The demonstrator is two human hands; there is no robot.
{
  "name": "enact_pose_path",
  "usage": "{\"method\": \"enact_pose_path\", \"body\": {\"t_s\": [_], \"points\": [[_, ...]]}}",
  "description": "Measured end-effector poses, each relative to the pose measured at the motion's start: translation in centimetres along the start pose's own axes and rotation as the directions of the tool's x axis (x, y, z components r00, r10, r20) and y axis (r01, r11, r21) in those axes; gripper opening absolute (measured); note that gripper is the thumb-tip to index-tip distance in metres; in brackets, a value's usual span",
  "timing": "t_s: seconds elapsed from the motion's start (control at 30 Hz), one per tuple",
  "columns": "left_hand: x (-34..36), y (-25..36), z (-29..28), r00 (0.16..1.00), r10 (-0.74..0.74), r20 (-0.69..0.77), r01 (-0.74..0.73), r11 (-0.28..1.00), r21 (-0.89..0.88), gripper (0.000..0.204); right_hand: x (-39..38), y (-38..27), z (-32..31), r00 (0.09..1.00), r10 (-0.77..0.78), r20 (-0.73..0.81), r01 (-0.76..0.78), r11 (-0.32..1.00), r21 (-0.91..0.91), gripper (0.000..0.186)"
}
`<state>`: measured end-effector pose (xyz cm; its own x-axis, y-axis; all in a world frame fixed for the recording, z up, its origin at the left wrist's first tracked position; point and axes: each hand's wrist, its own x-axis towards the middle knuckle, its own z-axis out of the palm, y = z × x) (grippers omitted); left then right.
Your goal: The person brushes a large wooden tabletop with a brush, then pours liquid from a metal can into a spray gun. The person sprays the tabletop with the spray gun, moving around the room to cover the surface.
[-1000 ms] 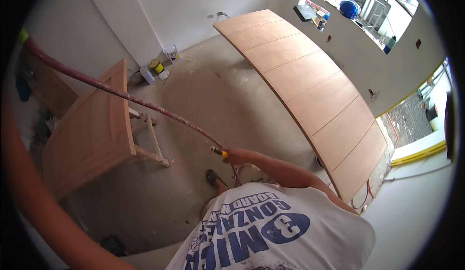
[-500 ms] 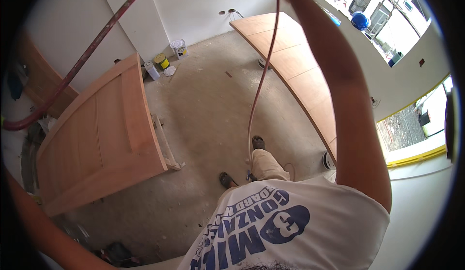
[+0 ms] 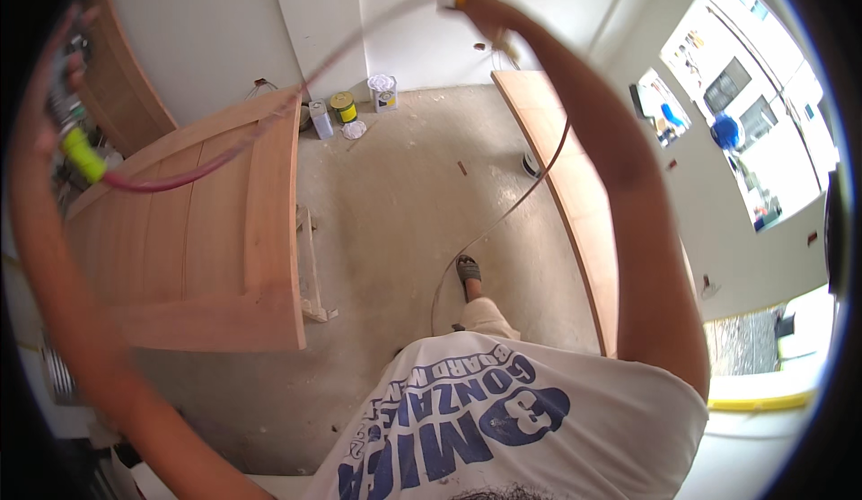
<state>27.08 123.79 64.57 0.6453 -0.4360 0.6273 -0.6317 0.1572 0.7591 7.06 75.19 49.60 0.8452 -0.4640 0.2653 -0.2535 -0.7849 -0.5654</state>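
Observation:
At the far left edge, my left hand is closed around a metal tool that looks like a spray gun, partly blurred and cut by the dark rim. A lime-green coupling joins it to a red hose. The hose arcs up to my raised right hand, whose fingers are closed on it. Something small and dark shows at those fingertips, too blurred to name. From there, the hose hangs past my right forearm and curves down toward my feet. A wooden door panel lies below the left hand, raised on a wooden support.
Another wooden panel lies raised on the right, with a round can under its edge. By the far wall stand a white bucket, a yellow-green can and a pale tin. Windows open on the right, with a blue round object.
My left hand has come into view at the left with the metal tool. My right hand, still raised, now shows fully. The view has shifted, and the hose between my hands sags lower.

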Motion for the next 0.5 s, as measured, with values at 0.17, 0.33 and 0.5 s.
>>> {"method": "enact_pose_path", "body": {"t_s": [0.17,0.33,0.5], "points": [[0.1,-12.6,17.6,0.968,-0.251,0.018,0.249,0.951,-0.183,0.042,-8.1,21.0,20.7,0.850,0.084,0.520,-0.065,0.996,-0.056,0.035],[-4.5,-27.2,38.6,0.854,-0.513,0.087,0.519,0.852,-0.075,0.034,-23.4,33.7,24.8,0.807,0.204,0.555,-0.435,0.840,0.324,0.039],[-13.0,-43.7,43.8,0.955,-0.278,0.106,0.223,0.905,0.363,0.053,-28.1,45.8,17.3,0.519,0.689,0.506,-0.848,0.492,0.200,0.045]]}}
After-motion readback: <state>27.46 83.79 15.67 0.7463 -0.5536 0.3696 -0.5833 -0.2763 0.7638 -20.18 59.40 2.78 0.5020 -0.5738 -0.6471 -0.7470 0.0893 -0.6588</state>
